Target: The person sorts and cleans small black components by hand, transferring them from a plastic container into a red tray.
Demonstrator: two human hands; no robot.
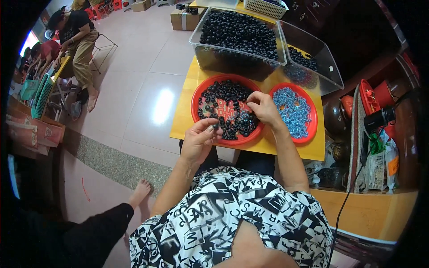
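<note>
In front of me a round red tray (195, 96) holds many small black ring-shaped parts (229, 91), with some small bluish pieces among them. My left hand (199, 139) is over the tray's near left edge, its thumb and fingers pinched on one small black part (216, 127). Above the tray's right side, my right hand (265, 108) has its fingertips pinched together; whether something tiny is between them I cannot make out. Close to the right wrist, a second red tray (314, 117) carries a heap of small shiny blue-grey pieces (292, 114).
Both trays rest on a yellow tabletop (182, 120). Behind them stand a clear bin (232, 58) full of black parts and another clear bin (328, 73), partly filled. A cardboard box (185, 20) lies beyond. Other people work at the far left; a bare foot (142, 190) is near my left.
</note>
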